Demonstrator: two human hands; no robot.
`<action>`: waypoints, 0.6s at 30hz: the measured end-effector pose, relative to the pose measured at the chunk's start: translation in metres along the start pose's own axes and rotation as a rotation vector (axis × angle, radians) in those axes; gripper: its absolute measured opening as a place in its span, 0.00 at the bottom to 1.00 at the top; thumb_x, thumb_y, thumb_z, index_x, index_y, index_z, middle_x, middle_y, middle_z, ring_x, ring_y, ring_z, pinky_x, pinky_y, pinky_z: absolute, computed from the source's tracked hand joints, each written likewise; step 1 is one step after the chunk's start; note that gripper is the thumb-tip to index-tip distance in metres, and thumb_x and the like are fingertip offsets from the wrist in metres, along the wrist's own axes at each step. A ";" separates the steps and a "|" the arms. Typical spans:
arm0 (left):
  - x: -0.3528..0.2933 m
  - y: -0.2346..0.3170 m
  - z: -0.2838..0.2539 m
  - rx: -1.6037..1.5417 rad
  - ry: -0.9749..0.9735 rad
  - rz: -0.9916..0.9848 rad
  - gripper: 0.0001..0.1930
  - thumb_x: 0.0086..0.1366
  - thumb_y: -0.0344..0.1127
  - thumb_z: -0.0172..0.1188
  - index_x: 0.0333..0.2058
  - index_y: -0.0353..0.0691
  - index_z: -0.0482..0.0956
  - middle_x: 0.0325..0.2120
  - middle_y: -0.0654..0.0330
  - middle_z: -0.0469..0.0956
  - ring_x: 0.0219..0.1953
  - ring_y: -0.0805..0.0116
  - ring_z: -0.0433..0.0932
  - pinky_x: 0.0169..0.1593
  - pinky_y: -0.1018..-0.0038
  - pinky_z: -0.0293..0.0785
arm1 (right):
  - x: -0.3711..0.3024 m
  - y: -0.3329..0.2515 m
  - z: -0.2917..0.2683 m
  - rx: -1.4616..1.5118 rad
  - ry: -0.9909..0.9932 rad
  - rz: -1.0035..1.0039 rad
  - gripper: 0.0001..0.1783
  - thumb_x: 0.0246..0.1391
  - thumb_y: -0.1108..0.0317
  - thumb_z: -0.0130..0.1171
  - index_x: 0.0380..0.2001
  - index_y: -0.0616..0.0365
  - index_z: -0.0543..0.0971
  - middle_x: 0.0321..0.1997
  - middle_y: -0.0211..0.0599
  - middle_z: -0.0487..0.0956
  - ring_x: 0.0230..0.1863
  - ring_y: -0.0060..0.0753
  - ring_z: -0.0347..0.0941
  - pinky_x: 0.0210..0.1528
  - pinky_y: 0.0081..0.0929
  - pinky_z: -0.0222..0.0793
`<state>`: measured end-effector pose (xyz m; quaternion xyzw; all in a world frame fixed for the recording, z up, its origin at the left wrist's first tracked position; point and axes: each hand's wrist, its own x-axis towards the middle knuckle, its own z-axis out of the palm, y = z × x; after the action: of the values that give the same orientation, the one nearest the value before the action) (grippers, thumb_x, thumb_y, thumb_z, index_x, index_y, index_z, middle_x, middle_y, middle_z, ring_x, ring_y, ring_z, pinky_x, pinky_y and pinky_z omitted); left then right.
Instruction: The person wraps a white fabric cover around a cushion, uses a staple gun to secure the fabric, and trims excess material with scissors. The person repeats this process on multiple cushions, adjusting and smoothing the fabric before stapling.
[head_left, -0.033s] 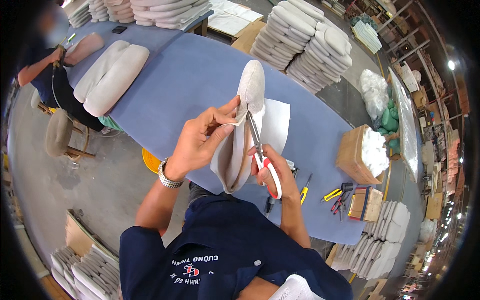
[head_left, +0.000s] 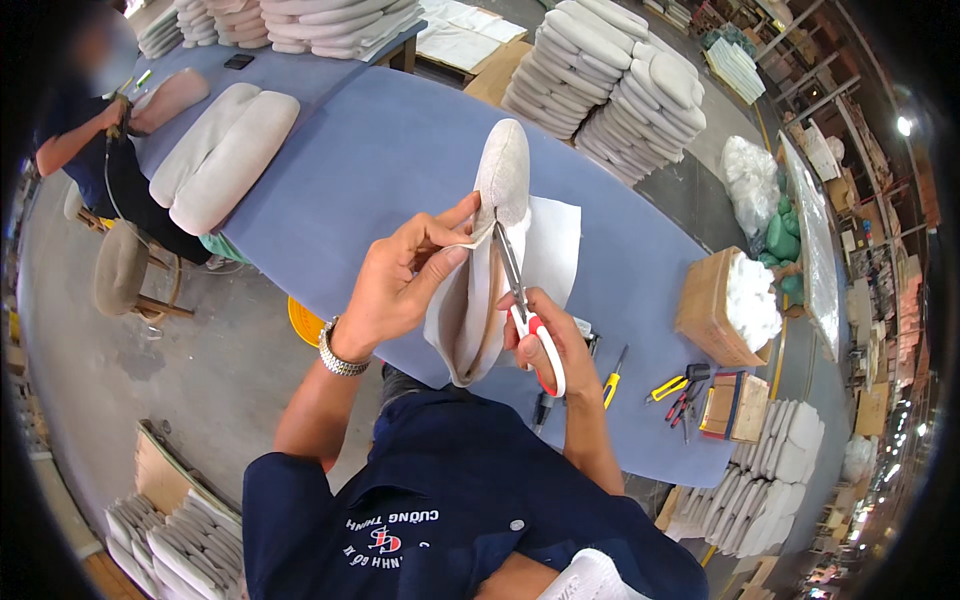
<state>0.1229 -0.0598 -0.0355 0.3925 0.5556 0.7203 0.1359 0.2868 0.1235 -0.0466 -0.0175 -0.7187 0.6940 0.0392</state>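
A light grey padded cushion point(head_left: 503, 165) stands on edge over the table in front of me, its lower part open as a loose fabric flap point(head_left: 452, 335). The thumb and fingers of my left hand point(head_left: 405, 270) pinch the fabric edge midway along it. My right hand point(head_left: 555, 335) grips scissors point(head_left: 538, 340) with red and white handles. Their blades point up and away, with the tips at the fabric beside my left fingertips. Whether the tips are inside the fold is hard to see. A white sheet point(head_left: 555, 245) lies behind the cushion.
Right on the blue table point(head_left: 370, 150) lie a yellow screwdriver point(head_left: 613, 385), pliers point(head_left: 668, 388), a small wooden box point(head_left: 735, 407) and a carton of white stuffing point(head_left: 715, 310). Another cushion point(head_left: 225, 155) lies left, near a co-worker point(head_left: 80, 150). Cushion stacks point(head_left: 605, 85) stand beyond.
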 end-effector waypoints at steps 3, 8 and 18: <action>0.002 -0.001 -0.001 -0.041 0.009 0.020 0.04 0.75 0.23 0.55 0.45 0.30 0.76 0.65 0.36 0.71 0.64 0.64 0.75 0.61 0.69 0.75 | 0.001 0.003 -0.002 -0.030 0.007 -0.011 0.33 0.63 0.40 0.65 0.54 0.60 0.75 0.28 0.24 0.73 0.27 0.15 0.67 0.30 0.19 0.63; 0.005 -0.004 -0.003 -0.043 0.004 0.043 0.05 0.75 0.24 0.54 0.46 0.30 0.76 0.64 0.36 0.71 0.65 0.61 0.74 0.63 0.68 0.74 | 0.002 0.006 -0.002 -0.045 0.032 -0.009 0.32 0.62 0.41 0.66 0.53 0.59 0.76 0.26 0.23 0.71 0.27 0.15 0.65 0.30 0.19 0.63; 0.006 0.003 0.001 0.213 -0.027 0.033 0.04 0.73 0.25 0.59 0.43 0.30 0.78 0.63 0.42 0.75 0.57 0.64 0.81 0.56 0.68 0.80 | 0.008 0.007 0.002 -0.052 0.106 0.004 0.39 0.58 0.33 0.66 0.51 0.60 0.76 0.27 0.23 0.73 0.21 0.12 0.65 0.23 0.15 0.59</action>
<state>0.1207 -0.0560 -0.0302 0.4236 0.6205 0.6539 0.0892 0.2782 0.1226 -0.0537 -0.0567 -0.7333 0.6734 0.0751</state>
